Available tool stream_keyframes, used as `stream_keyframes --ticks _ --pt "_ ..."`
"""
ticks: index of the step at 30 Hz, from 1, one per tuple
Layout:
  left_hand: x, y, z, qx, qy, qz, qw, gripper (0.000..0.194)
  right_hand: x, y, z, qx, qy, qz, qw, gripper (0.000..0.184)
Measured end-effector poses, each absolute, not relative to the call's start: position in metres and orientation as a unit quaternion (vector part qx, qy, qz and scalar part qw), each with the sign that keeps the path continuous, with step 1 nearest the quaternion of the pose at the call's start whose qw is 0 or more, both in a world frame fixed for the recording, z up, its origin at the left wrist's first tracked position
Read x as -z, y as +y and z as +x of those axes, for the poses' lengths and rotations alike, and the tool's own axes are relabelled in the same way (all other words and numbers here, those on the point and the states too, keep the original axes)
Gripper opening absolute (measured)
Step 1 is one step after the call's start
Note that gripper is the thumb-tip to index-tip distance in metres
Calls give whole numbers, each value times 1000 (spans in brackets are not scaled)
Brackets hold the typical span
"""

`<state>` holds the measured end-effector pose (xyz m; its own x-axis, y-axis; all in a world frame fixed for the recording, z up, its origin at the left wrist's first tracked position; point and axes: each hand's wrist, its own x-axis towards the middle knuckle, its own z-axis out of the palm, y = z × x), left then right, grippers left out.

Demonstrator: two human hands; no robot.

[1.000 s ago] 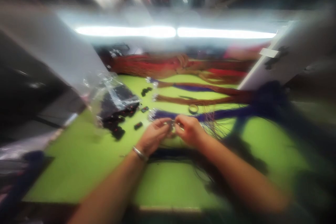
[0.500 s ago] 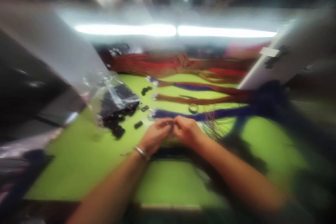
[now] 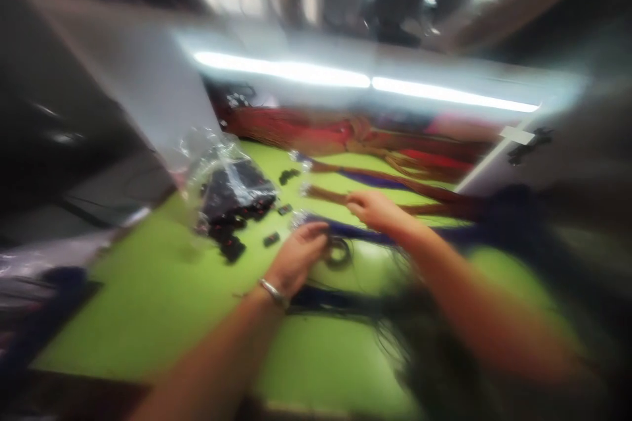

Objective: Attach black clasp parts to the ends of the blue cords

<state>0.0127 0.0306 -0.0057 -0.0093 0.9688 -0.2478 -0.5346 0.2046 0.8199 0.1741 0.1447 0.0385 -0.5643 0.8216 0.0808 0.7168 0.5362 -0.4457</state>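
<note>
Head view. The step in hand appears to be wire handling at the brown bundle [image 3: 326, 195], which lies across the green table [image 3: 168, 296], pale tips to the left. To do it well, pinch lightly with the fingertips, move the wire along its own line and leave neighbouring strands undisturbed. Keep the forearm clear of the blue bundle [image 3: 353, 231], which lies just on the near side and could snag. Hold the left hand [image 3: 299, 255] steady, away from the blue bundle's pale tips [image 3: 299, 218].

Grip, right hand [image 3: 378, 210]: the fingers are curled and closed at the tips, over the brown bundle. They seem to touch it; whether a wire is between them cannot be told.

Grip, left hand: thumb and fingers are near each other, but blur hides the gap. Whether the grip is open or closed, and what it contains, cannot be told. A dark ring [image 3: 338, 253] is just right of the fingertips; contact is not clear.

To the left are a clear bag [image 3: 237, 177] of black parts and, between it and the left hand, a loose black block [image 3: 271, 239].
</note>
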Motion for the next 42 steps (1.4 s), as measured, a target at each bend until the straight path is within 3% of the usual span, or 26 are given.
stream_keyframes --ticks 3,11,23,27,30,35,42 --pt "5 29 13 -566 420 263 659 39 -28 184 157 -126 -863 -484 64 13" --pt "13 30 11 -553 428 267 663 42 22 214 128 -85 -831 -543 92 20" --pt "15 32 9 -558 432 283 649 41 -18 209 142 -80 -822 -536 172 19" --pt "16 32 9 -560 441 290 639 41 -39 184 141 -130 -824 -484 264 15" --pt "17 32 9 -563 435 288 640 41 -54 158 137 -240 -800 -435 336 17" --pt "15 30 10 -567 420 303 641 39 -64 117 148 -429 -720 -411 360 23" --pt "2 28 16 -578 376 306 656 30 -29 83 174 -376 -731 -425 379 17"
